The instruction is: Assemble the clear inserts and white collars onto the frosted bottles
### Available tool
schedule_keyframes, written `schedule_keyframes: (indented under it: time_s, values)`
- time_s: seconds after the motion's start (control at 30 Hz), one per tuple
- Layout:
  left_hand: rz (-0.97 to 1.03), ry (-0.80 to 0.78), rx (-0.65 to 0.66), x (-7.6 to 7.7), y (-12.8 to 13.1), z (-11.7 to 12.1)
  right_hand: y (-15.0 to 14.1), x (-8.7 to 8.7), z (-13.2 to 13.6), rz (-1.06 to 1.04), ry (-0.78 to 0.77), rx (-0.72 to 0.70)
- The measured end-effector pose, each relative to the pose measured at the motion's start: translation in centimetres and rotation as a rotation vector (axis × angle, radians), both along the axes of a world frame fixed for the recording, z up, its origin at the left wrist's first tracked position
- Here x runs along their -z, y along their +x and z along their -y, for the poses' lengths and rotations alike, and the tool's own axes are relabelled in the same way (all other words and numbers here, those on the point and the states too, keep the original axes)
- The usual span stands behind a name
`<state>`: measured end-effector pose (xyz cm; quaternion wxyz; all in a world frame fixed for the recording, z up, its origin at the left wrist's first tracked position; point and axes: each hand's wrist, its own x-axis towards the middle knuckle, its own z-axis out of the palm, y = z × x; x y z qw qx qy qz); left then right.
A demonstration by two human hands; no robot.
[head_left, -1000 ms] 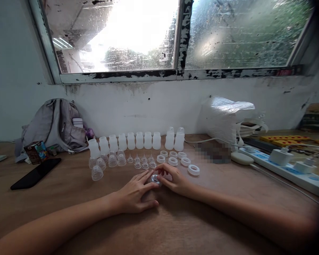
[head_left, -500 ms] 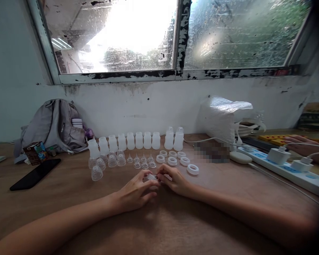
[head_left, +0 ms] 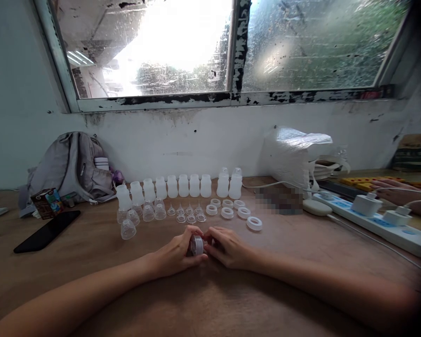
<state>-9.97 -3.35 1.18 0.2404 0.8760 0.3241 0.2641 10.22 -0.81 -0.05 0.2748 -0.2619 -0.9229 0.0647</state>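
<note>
My left hand [head_left: 177, 252] grips a whitish bottle collar ring [head_left: 197, 245] by its edge, with the ring turned on its side. From the right, my right hand [head_left: 229, 246] pinches at a clear part against the ring's face, seemingly a bottle nipple, mostly hidden by the fingers. Beyond the hands stand several clear nipples [head_left: 190, 216] on the table. More white collar rings [head_left: 254, 224] lie to their right. Clear dome caps [head_left: 128, 229] stand to the left, in front of a row of frosted bottles [head_left: 183, 186]. Two capped bottles [head_left: 236, 184] stand at the row's right end.
On the left are a phone [head_left: 47, 231], a small carton [head_left: 47, 203] and a grey backpack [head_left: 68, 164]. A power strip [head_left: 379, 223] with chargers and cables lies at right, near a white bag [head_left: 287, 159]. Another person's hand [head_left: 389, 186] rests at far right.
The collar ring has turned from nearly flat to on its side, its round face now showing. Both hands have shifted slightly, the right fingers still against it.
</note>
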Motion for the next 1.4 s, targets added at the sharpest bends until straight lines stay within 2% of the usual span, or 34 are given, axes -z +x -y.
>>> schedule_keyframes:
  time_s: [0.1,0.27,0.5,1.0,1.23,1.4]
  values:
    - [-0.001,-0.049,0.040,-0.1,0.0,-0.1,0.0,0.0,0.0,0.025,0.028,0.021]
    - [-0.019,-0.049,0.105,0.0,-0.2,-0.3,-0.1,0.4,-0.3,0.077,0.009,-0.045]
    - [-0.050,-0.019,-0.073,0.1,0.1,-0.2,0.0,0.4,-0.2,0.102,-0.018,-0.021]
    - [-0.221,0.080,-0.069,-0.6,0.1,0.1,-0.1,-1.0,0.4,0.328,-0.017,-0.115]
    - [-0.164,-0.078,-0.113,-0.8,-0.3,-0.1,0.1,-1.0,0.8,0.265,-0.042,-0.083]
    - [-0.112,-0.172,-0.077,-1.2,-0.5,-0.6,0.0,-1.4,0.9,0.232,-0.109,-0.107]
